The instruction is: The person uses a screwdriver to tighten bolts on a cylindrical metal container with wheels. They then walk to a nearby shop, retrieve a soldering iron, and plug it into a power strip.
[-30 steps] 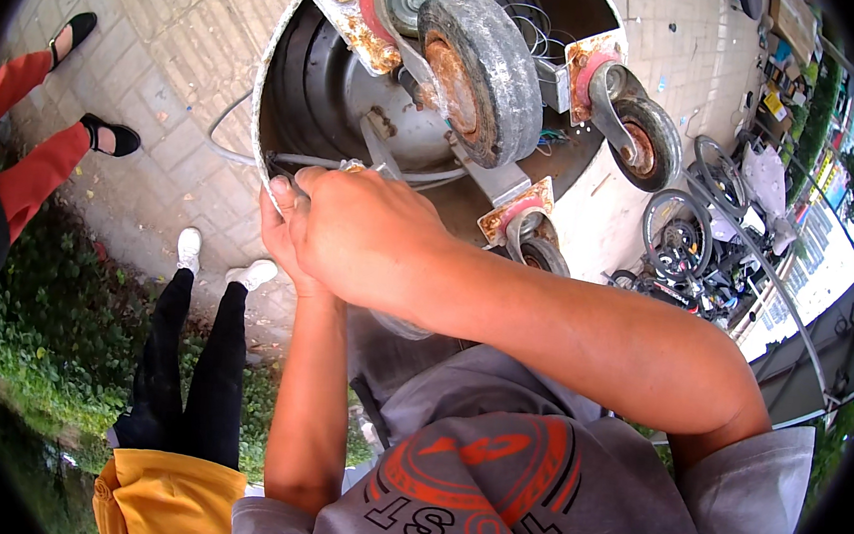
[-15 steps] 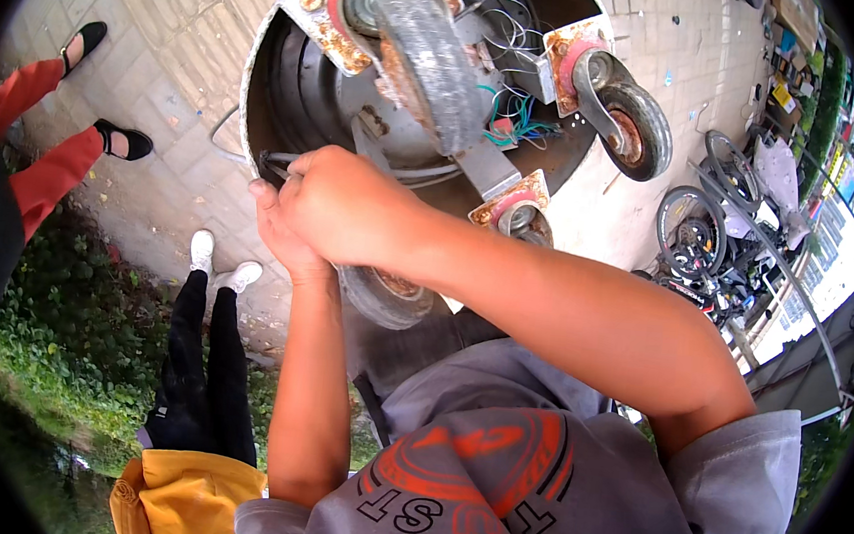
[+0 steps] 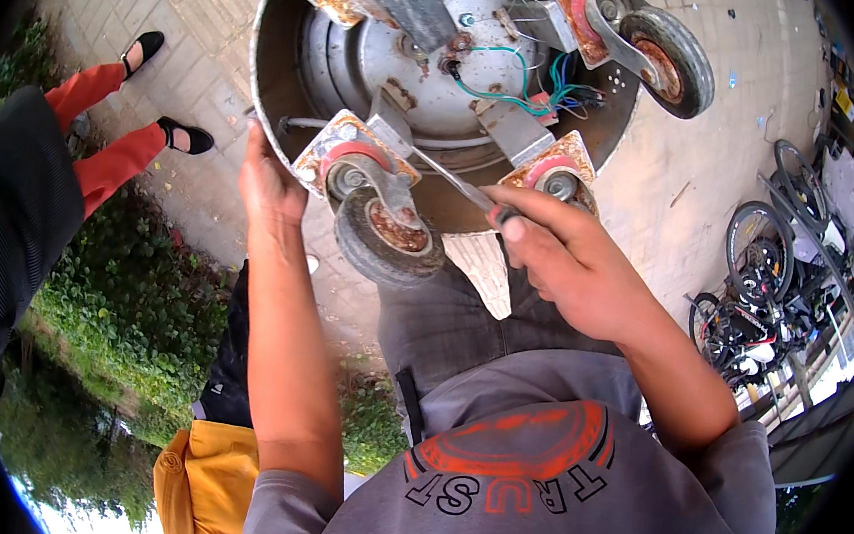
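A round metal drum-like housing [image 3: 259, 63] lies with its underside facing up, its rim close to me. My left hand [image 3: 275, 190] grips the left side of the rim, its fingers partly hidden behind the wall. In my right hand [image 3: 572, 268] is a screwdriver [image 3: 459, 181] with a red and black handle. Its shaft points left and away, toward the bracket by the nearest caster wheel [image 3: 389, 236]. Rusty plates carry more casters: a right wheel [image 3: 669, 63], a far wheel [image 3: 398, 2] and a partly hidden near-right caster [image 3: 559, 182]. Green wires [image 3: 561, 95] lie loose inside.
A grey cable [image 3: 308, 123] passes through the housing's left wall. To the left stands a person in red trousers [image 3: 119, 167]; another person's yellow garment [image 3: 214, 486] shows lower left. Bicycles [image 3: 759, 253] stand at right on paving [image 3: 695, 178].
My right hand has moved from the left rim across to the right, where the screwdriver now shows. My left hand has moved onto the rim. The housing's inside is less covered.
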### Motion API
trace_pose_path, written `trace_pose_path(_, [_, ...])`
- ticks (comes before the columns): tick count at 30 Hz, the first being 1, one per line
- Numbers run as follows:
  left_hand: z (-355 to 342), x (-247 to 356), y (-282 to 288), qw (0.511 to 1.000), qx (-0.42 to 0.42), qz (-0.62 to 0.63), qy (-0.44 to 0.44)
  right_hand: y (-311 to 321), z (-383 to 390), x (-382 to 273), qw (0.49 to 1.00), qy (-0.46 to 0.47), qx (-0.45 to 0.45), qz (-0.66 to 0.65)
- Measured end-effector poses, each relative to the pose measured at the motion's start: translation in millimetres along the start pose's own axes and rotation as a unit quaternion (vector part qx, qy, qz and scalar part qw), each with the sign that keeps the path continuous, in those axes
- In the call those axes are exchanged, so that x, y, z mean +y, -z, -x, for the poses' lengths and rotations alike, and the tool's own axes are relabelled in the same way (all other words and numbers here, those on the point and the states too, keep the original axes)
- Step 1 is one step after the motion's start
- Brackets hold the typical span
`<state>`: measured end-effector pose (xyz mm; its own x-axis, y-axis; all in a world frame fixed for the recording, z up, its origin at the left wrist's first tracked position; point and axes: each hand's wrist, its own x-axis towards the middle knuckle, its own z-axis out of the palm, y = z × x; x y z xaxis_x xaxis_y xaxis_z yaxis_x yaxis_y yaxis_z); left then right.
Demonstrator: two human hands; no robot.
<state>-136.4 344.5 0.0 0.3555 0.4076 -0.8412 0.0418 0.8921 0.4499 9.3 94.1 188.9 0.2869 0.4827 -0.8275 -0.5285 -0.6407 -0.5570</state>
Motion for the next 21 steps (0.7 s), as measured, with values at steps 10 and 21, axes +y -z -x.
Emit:
trace_pose_path(10, [-11,4,9,0.999,0.023,-0.035,0.006,84,40,75,0.967,0.095,0.181,-0.149])
trace_pose_path(21, [32,-1,6,0.988,0.074,-0.136,0.002,104,23,142,0.983,-0.008,0.182,-0.006])
